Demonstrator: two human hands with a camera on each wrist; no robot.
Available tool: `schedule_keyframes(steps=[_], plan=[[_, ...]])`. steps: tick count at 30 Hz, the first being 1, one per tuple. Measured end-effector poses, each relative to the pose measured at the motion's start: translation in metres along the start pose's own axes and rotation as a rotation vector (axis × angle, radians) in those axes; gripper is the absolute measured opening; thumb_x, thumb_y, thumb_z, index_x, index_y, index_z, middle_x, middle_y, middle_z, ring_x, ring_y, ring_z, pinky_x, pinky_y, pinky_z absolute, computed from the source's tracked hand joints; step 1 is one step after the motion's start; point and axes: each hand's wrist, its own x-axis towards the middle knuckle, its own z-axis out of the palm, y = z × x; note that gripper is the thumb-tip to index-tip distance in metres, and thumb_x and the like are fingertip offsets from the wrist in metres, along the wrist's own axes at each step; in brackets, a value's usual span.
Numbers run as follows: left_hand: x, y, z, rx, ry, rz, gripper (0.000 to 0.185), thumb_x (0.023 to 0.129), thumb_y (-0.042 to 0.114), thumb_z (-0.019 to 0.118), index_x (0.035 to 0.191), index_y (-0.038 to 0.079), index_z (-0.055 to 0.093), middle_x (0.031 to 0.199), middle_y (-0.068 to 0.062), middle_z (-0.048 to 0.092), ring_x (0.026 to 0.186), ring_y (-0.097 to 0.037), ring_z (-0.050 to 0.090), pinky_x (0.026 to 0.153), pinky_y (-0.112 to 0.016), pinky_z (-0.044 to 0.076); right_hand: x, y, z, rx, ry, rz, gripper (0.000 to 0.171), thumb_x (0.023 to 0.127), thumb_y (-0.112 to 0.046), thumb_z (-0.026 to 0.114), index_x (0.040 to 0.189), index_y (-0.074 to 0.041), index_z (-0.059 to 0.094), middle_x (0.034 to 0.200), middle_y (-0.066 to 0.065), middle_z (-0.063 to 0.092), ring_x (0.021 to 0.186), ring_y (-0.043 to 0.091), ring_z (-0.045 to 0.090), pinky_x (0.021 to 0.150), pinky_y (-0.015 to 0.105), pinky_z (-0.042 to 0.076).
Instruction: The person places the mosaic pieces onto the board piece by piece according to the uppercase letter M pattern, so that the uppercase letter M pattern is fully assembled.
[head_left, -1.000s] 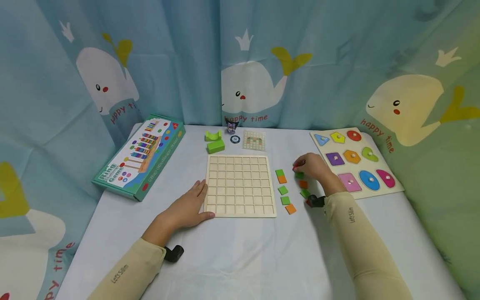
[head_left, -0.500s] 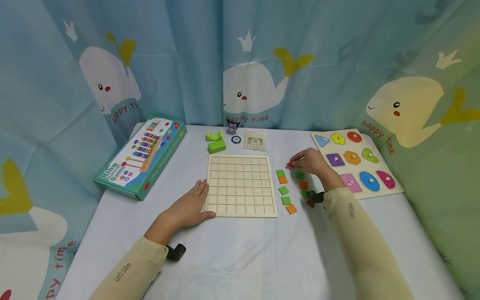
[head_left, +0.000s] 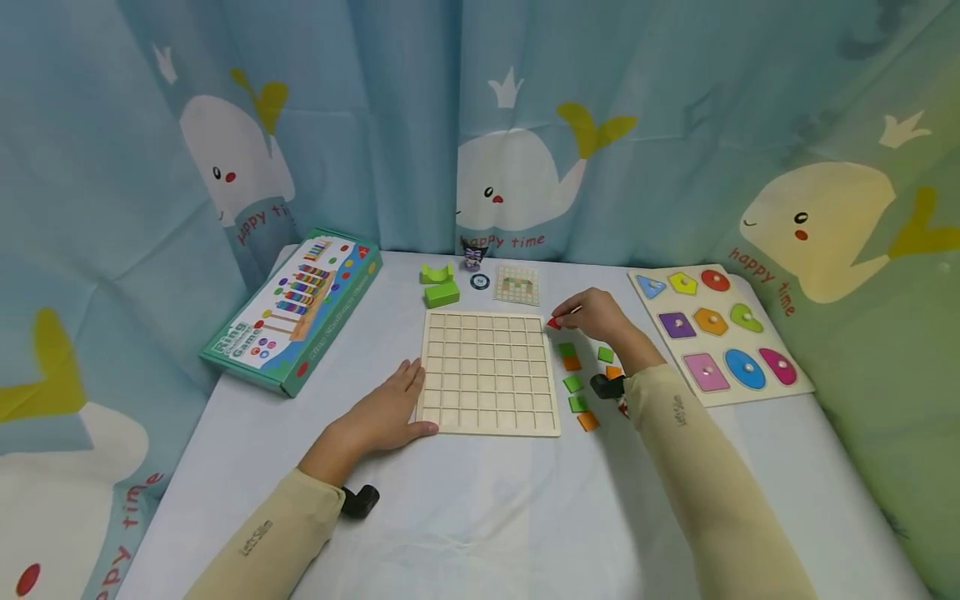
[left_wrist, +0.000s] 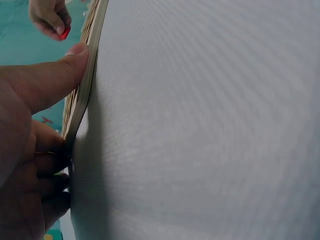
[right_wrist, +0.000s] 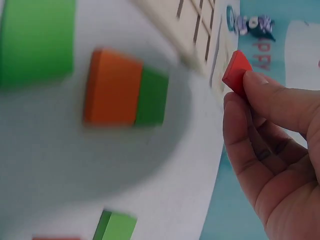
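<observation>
Right hand (head_left: 600, 321) is pinching a small red square wooden tile (head_left: 553, 322) just off the far right corner of the pale wooden grid board (head_left: 486, 372). Left hand (head_left: 382, 412) lies flat w/ thumb on the board's near left corner. IMO lower it level, square w/ one cell.

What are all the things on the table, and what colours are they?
grid board: one, pale wood, middle, cells bare
red tile: one, pinched just off board's far right corner
loose tiles: several, green and orange, right of board
shape puzzle: one, coloured pieces, far right
game box: one, teal, far left
green blocks: two, behind board
pattern card: one, behind board
left hand: rests against board's near left corner
right hand: pinches red tile
</observation>
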Motion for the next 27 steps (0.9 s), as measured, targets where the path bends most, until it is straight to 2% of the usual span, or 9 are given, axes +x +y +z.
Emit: schedule_keyframes(steps=[6,14,21,27], plan=[[0.003,-0.001,0.001,0.001,-0.004,-0.009,0.099,0.095,0.055,0.062,0.158,-0.006,0.015,0.166,-0.02,0.008,0.153,-0.034,0.006,0.121,-0.044,0.019,0.003,-0.021,0.011,0.007,-0.028,-0.059,0.017,0.097,-0.011,0.069,0.11,-0.005,0.078,0.11,0.015,0.072,0.097,0.028,0.068,0.086,0.043,0.053],[0.003,-0.003,0.002,0.01,0.012,0.01,0.099,0.095,0.054,0.063,0.157,-0.008,0.017,0.165,-0.022,0.011,0.153,-0.035,0.008,0.121,-0.044,0.018,0.006,-0.053,0.034,-0.018,-0.088,-0.162,0.014,0.095,-0.009,0.071,0.106,-0.006,0.08,0.107,0.01,0.074,0.096,0.023,0.068,0.08,0.037,0.055],[0.004,-0.003,0.001,0.019,0.009,0.004,0.1,0.095,0.055,0.063,0.157,-0.008,0.017,0.165,-0.022,0.011,0.153,-0.035,0.008,0.121,-0.044,0.018,0.01,-0.076,0.058,-0.038,-0.136,-0.25,0.015,0.092,-0.006,0.073,0.105,-0.006,0.08,0.105,0.009,0.076,0.099,0.024,0.069,0.084,0.037,0.056],[0.004,-0.001,0.0,0.013,-0.001,-0.011,0.099,0.095,0.055,0.063,0.157,-0.007,0.017,0.166,-0.021,0.011,0.153,-0.034,0.008,0.121,-0.043,0.018,0.012,-0.091,0.074,-0.045,-0.171,-0.291,0.014,0.091,-0.005,0.074,0.103,-0.006,0.081,0.104,0.008,0.076,0.102,0.023,0.069,0.087,0.035,0.055]])
